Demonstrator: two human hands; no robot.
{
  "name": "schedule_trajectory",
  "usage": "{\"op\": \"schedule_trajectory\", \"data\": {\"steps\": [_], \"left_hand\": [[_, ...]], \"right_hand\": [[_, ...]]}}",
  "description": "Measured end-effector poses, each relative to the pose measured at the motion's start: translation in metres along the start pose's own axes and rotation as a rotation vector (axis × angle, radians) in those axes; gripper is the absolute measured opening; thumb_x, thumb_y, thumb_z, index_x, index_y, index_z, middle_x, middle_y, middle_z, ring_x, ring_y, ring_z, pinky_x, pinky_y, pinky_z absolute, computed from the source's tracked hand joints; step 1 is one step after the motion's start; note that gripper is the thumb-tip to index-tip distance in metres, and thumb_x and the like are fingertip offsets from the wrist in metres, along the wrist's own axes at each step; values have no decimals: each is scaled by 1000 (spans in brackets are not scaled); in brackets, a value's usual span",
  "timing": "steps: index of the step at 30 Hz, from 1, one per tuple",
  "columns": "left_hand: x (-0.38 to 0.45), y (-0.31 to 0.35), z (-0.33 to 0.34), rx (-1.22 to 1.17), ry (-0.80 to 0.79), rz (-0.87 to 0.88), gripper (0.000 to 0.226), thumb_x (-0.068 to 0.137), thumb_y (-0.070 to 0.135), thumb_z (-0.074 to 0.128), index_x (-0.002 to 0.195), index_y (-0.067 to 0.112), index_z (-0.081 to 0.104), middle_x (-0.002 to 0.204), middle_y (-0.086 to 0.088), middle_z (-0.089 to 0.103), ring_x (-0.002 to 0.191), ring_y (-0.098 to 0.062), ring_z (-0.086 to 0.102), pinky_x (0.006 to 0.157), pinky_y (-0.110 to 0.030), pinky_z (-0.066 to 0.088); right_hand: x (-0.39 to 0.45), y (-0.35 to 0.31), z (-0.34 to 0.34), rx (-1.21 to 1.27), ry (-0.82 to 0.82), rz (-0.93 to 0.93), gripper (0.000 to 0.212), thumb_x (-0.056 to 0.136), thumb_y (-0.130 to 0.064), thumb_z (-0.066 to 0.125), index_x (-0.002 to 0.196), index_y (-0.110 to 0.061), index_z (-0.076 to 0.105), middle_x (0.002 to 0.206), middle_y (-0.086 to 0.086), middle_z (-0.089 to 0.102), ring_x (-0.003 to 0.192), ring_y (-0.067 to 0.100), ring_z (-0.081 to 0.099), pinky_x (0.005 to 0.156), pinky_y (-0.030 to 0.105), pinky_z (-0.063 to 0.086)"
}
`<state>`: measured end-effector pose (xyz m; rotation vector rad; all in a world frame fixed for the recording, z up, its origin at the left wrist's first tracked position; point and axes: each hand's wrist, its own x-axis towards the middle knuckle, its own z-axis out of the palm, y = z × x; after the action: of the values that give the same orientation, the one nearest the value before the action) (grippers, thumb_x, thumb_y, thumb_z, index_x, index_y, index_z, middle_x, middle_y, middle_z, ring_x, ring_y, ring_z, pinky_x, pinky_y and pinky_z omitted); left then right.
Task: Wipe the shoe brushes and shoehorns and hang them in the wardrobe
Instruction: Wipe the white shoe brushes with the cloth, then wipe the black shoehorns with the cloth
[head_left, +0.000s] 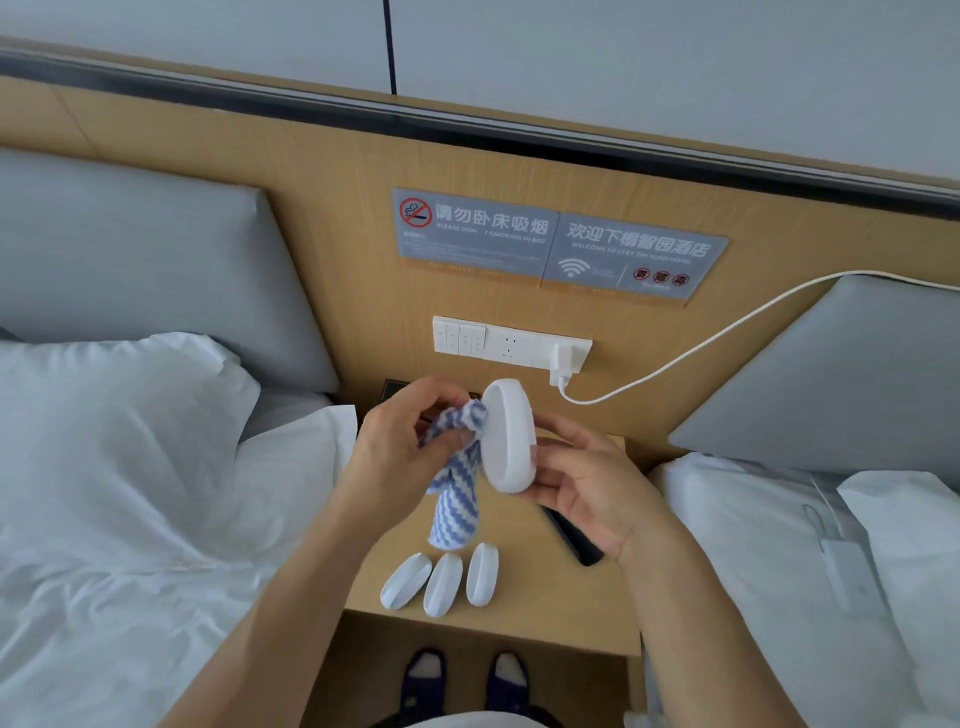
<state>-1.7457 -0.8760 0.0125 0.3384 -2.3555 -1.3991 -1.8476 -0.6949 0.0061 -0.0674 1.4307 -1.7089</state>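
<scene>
Item: shoe brush (508, 439), long axis upright, gripped in my right hand (587, 486); left hand (400, 441) beside it clenched the cloth (457, 467).

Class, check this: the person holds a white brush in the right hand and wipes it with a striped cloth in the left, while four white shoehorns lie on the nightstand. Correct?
Not quite. The head view shows three white shoehorns on the nightstand, not four. The rest holds: the right hand holds the white brush, and the left hand wipes it with the striped cloth.
</scene>
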Motion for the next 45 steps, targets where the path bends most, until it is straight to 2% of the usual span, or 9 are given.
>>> {"op": "schedule_trajectory", "data": {"steps": [3,8,10,16,25,31,38,42,45], "left_hand": [[-6,-15,-1,-85,103,-109,19,90,16,69,95,31,59,88,18,67,86,0,66,63,-14,53],[-17,-45,-12,-255,217,-239,16,94,17,66,97,31,59,97,9,71,94,-8,71,70,-26,61],[-21,-57,-15,-309,262,-311,18,94,17,65,96,34,59,97,7,71,95,-12,72,73,-30,61],[-34,-84,-14,-367,353,-464,19,97,17,63,95,36,58,96,12,69,93,-9,72,68,-25,61],[-40,-113,28,-408,266,-587,13,98,19,60,100,31,57,101,3,71,95,-13,72,70,-24,60],[-41,-131,65,-497,219,-653,10,100,18,57,101,28,57,95,7,75,93,-12,73,71,-26,60],[-49,-143,84,-537,219,-742,5,100,15,58,102,19,57,93,-1,74,90,-21,74,69,-29,60],[-46,-144,90,-543,211,-778,9,101,13,55,110,11,55,94,0,74,95,-23,73,76,-35,60],[-42,-142,96,-552,208,-796,12,101,14,54,112,8,54,97,-1,74,96,-24,73,77,-36,60]], "right_hand": [[9,17,-2,51,48,85,34,93,6,53,121,-12,62,108,19,74,93,32,74,69,40,60],[20,56,-17,87,159,224,29,94,-3,59,119,-17,62,98,9,77,94,27,75,78,43,61],[24,75,-24,151,195,292,29,93,-2,61,118,-16,61,95,8,78,91,25,76,74,42,61],[44,139,-46,78,368,419,26,92,-8,67,114,-22,63,108,8,73,103,24,69,76,33,55],[74,233,-95,-96,614,538,21,91,-3,68,106,-18,64,117,14,67,102,29,67,67,31,56],[98,271,-120,-165,676,557,22,86,-1,73,95,-20,65,112,12,68,93,28,69,62,29,57],[116,300,-136,-501,674,507,30,78,-8,82,102,-17,66,107,6,72,99,27,70,83,47,60],[117,299,-142,-650,648,499,29,79,-14,82,102,-13,66,102,2,68,98,25,68,85,42,60],[117,291,-150,-773,615,489,33,80,-17,81,110,-13,66,107,1,66,97,18,64,78,29,53]]}}
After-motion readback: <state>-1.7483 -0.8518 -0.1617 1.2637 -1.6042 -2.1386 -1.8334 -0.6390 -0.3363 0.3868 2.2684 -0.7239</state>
